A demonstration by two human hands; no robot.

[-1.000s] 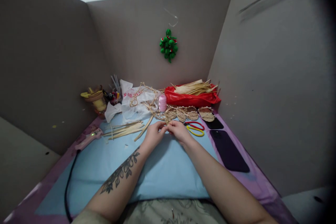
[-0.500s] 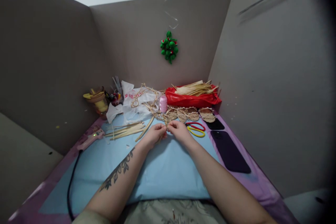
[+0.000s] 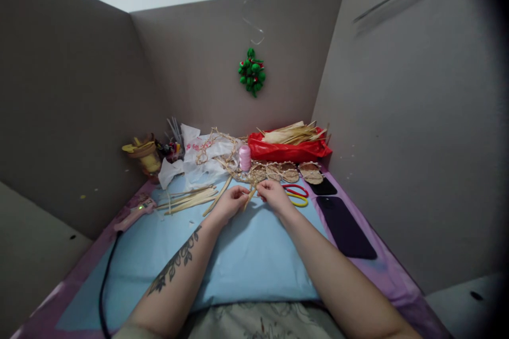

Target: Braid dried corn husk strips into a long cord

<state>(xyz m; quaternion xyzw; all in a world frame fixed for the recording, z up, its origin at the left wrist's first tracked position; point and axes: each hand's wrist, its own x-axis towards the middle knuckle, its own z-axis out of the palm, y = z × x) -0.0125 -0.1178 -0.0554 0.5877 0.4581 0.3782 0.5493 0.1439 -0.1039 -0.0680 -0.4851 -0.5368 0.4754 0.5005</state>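
My left hand [image 3: 234, 201] is closed, its thumb and fingertips pinching a straw braid [image 3: 249, 197]. Facing it, my right hand [image 3: 273, 195] pinches the same braid near its upper part. Loose straw ends slant down between the two hands. Above them the braid seems to run into a long plaited straw cord [image 3: 217, 137] that loops over the back of the table. Close behind my hands stands a pink spool of thread [image 3: 245, 158]. Scissors with red and yellow handles [image 3: 297, 197] lie beside my right hand, partly hidden by it.
Flat straw strips [image 3: 191, 200] lie on the blue sheet [image 3: 262, 270]. A pink hot glue gun [image 3: 135, 214] with a black cable is at left. Round woven pieces [image 3: 289, 172], a red bag [image 3: 278, 154] of straw and a dark phone [image 3: 345, 228] are at right. Grey partitions surround the table.
My hands have drawn slightly apart, and more of the straw between them shows, its ends slanting downward. The whole view has shifted a little.
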